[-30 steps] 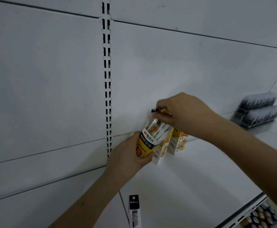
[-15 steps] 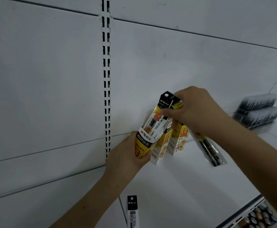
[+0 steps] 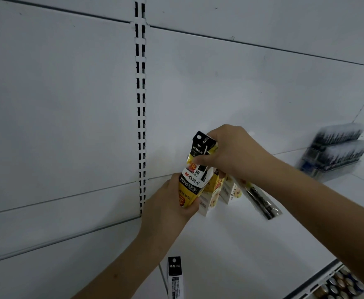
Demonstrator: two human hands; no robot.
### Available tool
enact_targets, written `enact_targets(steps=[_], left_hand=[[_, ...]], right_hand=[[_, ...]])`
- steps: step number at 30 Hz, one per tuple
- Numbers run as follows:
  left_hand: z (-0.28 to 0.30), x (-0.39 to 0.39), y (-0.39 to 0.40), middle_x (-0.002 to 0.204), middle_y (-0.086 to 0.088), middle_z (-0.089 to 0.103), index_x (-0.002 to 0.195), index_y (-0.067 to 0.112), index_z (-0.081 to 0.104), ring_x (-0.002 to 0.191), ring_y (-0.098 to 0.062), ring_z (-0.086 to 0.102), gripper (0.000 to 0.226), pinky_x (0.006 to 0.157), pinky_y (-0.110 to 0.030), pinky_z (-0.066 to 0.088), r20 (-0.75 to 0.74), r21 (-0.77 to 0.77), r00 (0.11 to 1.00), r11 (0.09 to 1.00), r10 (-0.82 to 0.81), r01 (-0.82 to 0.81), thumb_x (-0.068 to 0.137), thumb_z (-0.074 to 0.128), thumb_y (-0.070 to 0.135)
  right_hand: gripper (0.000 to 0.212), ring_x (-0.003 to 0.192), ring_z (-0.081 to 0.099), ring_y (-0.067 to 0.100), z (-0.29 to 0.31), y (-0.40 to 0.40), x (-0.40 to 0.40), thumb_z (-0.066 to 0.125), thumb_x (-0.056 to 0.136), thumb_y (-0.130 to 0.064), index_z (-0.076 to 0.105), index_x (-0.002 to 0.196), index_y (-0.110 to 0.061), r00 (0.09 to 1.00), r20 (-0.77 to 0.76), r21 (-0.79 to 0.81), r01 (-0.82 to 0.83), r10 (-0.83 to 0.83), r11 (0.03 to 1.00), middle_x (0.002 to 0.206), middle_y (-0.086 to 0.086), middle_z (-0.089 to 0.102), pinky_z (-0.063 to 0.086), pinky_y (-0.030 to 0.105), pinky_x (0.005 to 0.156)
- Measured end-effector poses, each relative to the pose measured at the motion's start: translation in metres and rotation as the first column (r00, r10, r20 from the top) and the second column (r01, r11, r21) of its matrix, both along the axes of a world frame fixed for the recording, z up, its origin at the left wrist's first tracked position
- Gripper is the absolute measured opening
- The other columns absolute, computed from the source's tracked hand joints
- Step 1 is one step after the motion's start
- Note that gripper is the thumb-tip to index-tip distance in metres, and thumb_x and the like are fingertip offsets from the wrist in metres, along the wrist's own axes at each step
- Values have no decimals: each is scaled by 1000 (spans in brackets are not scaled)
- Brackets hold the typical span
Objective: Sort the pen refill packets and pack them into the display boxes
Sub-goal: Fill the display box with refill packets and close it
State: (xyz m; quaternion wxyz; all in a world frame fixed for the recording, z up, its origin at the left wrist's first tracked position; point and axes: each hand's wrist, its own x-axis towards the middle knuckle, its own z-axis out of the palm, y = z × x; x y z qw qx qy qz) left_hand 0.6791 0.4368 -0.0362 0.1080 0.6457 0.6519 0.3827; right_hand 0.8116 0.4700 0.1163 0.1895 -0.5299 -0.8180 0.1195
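On white shelf [image 3: 230, 244], left hand [image 3: 170, 203] grips display box [image 3: 193, 184]; right hand [image 3: 232, 152] pinches refill packet [image 3: 200, 145].

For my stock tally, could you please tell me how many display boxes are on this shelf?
3: a yellow-and-black cardboard display box in the left hand's grip, and two white-and-yellow ones standing right of it; more may be hidden.

White metal shelving panels [image 3: 68, 104], slotted upright [image 3: 140, 104], dim light

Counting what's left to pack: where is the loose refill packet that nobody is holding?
Head view, bottom centre: the loose refill packet lies on the white shelf, below the left hand.
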Motion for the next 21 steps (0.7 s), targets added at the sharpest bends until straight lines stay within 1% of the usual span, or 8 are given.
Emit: enact_targets(steps=[1,3,6,8,10,12,16,21], left_hand=[[1,0,0,102,16,61,122,36,45,84,-1,54,50,66,-16,38,10,-5,1000,1000,10,-10,81,65,57],[1,-2,2,104,14,63,122,34,46,86,-2,56,51,68,-18,39,21,-17,999,999,31,-31,81,66,57],[1,-2,2,108,13,64,124,32,45,89,-4,58,53,72,-19,40,21,-36,998,998,56,-55,82,66,56],[0,-2,1,108,12,65,124,31,46,93,-6,61,53,72,-20,40,16,-25,998,998,65,-65,82,65,57],[2,-1,-1,108,12,64,124,30,45,94,-8,62,53,70,-19,39,-11,-16,998,998,67,-68,83,64,57],[3,-1,-1,108,13,63,125,31,43,93,-7,61,53,70,-20,38,-24,-7,997,998,67,-67,84,63,57],[3,1,-2,107,13,63,123,32,44,91,-6,60,51,70,-20,42,-26,21,999,999,46,-46,84,65,56],[3,2,-3,104,13,63,120,33,45,88,-5,60,48,71,-24,49,-32,35,999,999,40,-39,83,65,56]], right_hand=[[24,41,58,3,-1,1,-2,75,82,-34,70,92,-13,999,42,16,-10,9,1000,76,-3,72,54,21,48],[22,39,55,0,-7,1,-5,76,81,-36,69,87,-16,993,113,17,-19,17,1000,74,-4,70,51,19,47],[22,36,51,-3,-14,1,-12,74,82,-34,70,86,-12,988,143,-8,-49,50,999,71,-1,70,50,24,45],[24,31,50,1,-10,-1,-13,71,84,-34,70,86,-10,988,138,-93,-63,75,994,59,-1,67,45,20,39],[32,28,47,8,-2,-4,-10,70,85,-41,70,85,-9,993,103,-200,-44,66,979,45,-2,62,38,16,31],[35,27,46,14,6,-2,-7,72,84,-44,70,84,-9,999,45,-243,-11,23,970,41,-2,57,34,15,30],[21,37,51,16,15,5,-6,75,83,-30,70,89,-10,997,80,-215,12,5,977,41,-4,58,42,19,36],[17,35,50,14,12,2,-9,76,82,-21,69,91,-9,986,155,-283,-22,68,959,43,-4,60,39,17,34]])
